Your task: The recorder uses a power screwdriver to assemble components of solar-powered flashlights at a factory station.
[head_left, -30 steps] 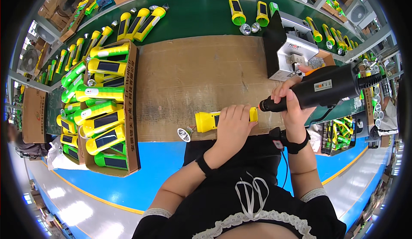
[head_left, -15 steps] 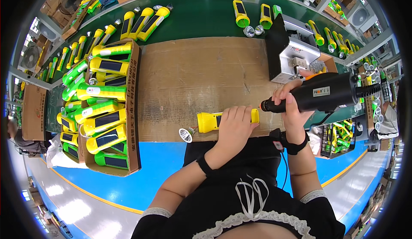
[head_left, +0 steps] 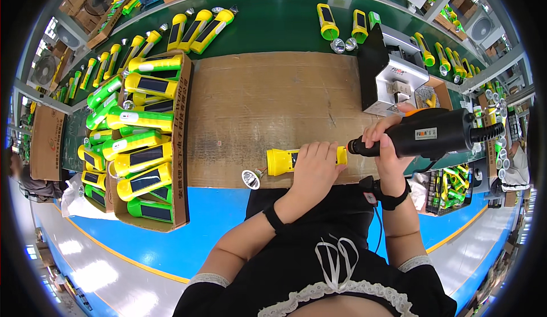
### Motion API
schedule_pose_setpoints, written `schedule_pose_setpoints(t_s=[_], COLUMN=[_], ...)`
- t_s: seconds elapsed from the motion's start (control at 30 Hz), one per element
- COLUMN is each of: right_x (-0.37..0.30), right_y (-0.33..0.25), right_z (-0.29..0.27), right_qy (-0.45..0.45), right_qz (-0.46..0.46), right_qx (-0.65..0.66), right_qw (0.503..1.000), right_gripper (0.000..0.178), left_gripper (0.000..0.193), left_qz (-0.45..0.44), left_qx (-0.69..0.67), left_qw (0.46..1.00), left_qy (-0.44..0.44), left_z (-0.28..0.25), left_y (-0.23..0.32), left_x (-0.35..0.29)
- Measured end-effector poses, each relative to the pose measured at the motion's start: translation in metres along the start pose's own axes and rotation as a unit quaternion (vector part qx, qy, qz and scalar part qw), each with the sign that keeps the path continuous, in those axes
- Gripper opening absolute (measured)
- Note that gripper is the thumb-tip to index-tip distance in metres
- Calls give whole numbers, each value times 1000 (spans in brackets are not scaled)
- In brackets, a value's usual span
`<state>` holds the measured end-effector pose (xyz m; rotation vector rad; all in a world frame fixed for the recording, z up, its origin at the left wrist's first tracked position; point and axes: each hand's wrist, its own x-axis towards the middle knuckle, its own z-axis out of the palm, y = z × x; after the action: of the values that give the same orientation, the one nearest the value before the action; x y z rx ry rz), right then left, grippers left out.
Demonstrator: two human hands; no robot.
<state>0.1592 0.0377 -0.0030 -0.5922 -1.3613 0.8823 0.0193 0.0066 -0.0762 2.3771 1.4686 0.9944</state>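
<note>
A: Far left?

B: Open carton (head_left: 182,140), heaped with yellow and green solar flashlights (head_left: 143,181), dark panels showing on many. Behind it, on the green bench, more flashlights (head_left: 212,31) in a slanting row, reflectors at their far ends.

A: Middle of the bench?

B: Flattened cardboard sheet (head_left: 245,100), scuffed. At its near edge, a silver reflector (head_left: 250,179), outside its housing, joined by thin wire to a yellow flashlight (head_left: 279,162). That flashlight lies on the sheet, lengthwise, wide head to the left, narrow end to the right.

A: Left hand (head_left: 317,166)?

B: Closed over the flashlight's body, fingers together across the top, thumb on the near side toward the narrow end. Dark panel mostly covered.

A: Right hand (head_left: 387,146)?

B: Wrapped around the front of a black electric screwdriver (head_left: 421,133), held level, bit end pointing left at the flashlight's narrow end. Very near; contact cannot be told. Beyond that hand, a black-and-silver benchtop unit (head_left: 388,89).

A: Anything trailing?

B: Ribbed black cable (head_left: 488,132), off the screwdriver's right end.
</note>
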Motion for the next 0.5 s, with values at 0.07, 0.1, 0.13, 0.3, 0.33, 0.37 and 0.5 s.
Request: schedule_pose_setpoints(t_s=[0.07, 0.1, 0.13, 0.3, 0.33, 0.37, 0.5], right_x=[0, 0, 1, 7, 8, 9, 14], right_y=[4, 6, 7, 11, 13, 16, 16], right_z=[-1, -1, -2, 2, 2, 0, 1], right_qy=[-7, -7, -13, -35, -32, -52, -58], right_qz=[4, 3, 16, 89, 84, 82, 98], right_qx=[-24, -23, -25, 24, 26, 4, 0], right_qw=[1000, 1000, 999, 995, 996, 995, 994], right_gripper=[55, 55, 53, 50, 50, 48, 43], left_gripper=[48, 49, 49, 48, 48, 48, 48], left_qz=[0, 1, 1, 8, 13, 13, 15], left_qx=[0, 1, 0, 1, 4, 1, -3], left_qw=[1000, 1000, 1000, 1000, 1000, 1000, 1000], left_qy=[1, 2, 3, -1, 0, 4, 7], left_z=[0, -1, -1, -3, -3, -3, 0], left_y=[0, 0, 0, 1, 0, 0, 1], left_x=[0, 1, 0, 3, 3, 2, 0])
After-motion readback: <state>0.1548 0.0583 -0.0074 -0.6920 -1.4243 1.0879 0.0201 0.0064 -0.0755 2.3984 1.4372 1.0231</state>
